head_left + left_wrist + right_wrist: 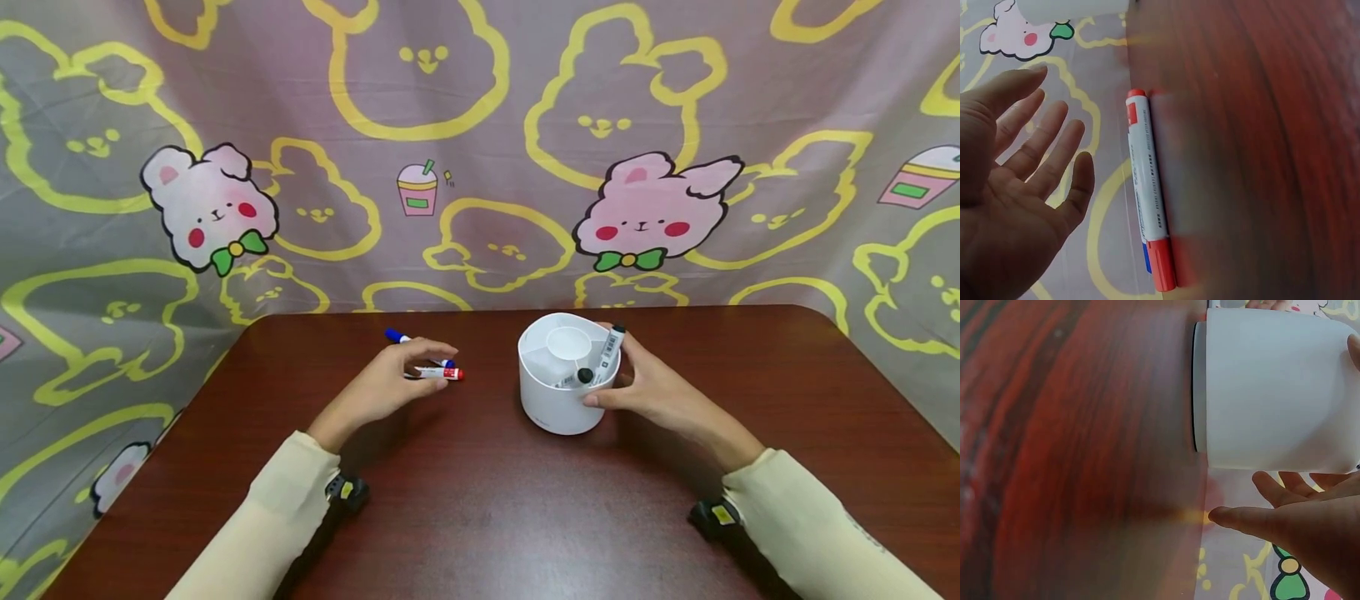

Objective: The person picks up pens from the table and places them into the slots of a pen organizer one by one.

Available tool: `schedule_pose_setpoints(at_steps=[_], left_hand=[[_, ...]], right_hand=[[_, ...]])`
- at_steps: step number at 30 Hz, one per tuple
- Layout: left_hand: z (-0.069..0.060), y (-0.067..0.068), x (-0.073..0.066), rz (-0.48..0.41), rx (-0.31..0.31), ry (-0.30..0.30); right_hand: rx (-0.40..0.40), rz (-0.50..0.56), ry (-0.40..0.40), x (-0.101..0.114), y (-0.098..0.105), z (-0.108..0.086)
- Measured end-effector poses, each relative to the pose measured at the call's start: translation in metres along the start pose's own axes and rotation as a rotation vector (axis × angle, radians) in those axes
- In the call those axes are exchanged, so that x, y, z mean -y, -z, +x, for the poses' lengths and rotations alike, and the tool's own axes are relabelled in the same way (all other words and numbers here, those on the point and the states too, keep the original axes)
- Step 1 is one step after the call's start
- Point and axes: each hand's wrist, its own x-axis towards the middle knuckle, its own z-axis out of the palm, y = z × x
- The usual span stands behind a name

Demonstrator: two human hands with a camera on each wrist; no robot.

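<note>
A left hand [382, 379] is hovering left of centre in the frame, its thumb and fingers parted and pinching nothing; the left wrist view is showing the fingers spread, with a gap between them and the markers. A red marker [450, 374] is lying on the brown table [487, 508] between thumb and forefinger, left of the frame's centre, and a blue marker [395, 336] is lying just behind it, partly hidden by the fingers.

Right of centre, a right hand [645, 375] is gripping the right side of a white pen holder [558, 408], the thumb pressing its front wall and fingers curling behind. In the right wrist view, one finger is standing apart from the holder. The holder is staying upright, two black-capped markers [609, 350] leaning inside it toward the right and front.

Cream sleeves [258, 517] are reaching in from the bottom corners. A curtain [480, 167] with cartoon rabbits is filling the upper frame.
</note>
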Motion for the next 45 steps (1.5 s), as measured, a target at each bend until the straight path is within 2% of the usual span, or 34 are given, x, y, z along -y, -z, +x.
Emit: schedule_pose_setpoints(at_steps=[7, 13, 18, 25, 29, 34, 39, 45], left_hand=[[0.004, -0.003, 0.009, 0.097, 0.033, 0.027], [0.004, -0.004, 0.008, 0.143, 0.035, 0.06], [0.006, -0.005, 0.011, 0.172, 0.04, 0.076], [0.007, -0.006, 0.009, 0.182, 0.085, 0.097], [0.008, -0.007, 0.008, 0.194, 0.105, 0.107], [0.01, -0.009, 0.008, 0.209, 0.137, 0.13], [0.012, -0.011, 0.009, 0.229, 0.162, 0.121], [0.014, -0.012, 0.01, 0.245, 0.164, 0.096]], right_hand=[[0.006, -0.008, -0.001, -0.002, 0.0, 0.001], [0.003, -0.023, -0.001, -0.002, 0.0, 0.001], [-0.012, -0.032, -0.009, -0.001, 0.0, 0.001], [-0.04, -0.083, -0.034, 0.001, -0.001, 0.001], [-0.035, -0.06, -0.045, 0.001, 0.0, 0.002], [-0.02, -0.027, -0.019, 0.0, -0.001, 0.003], [-0.02, -0.033, -0.029, 0.0, -0.001, 0.003], [-0.022, -0.033, -0.034, 0.001, -0.001, 0.003]])
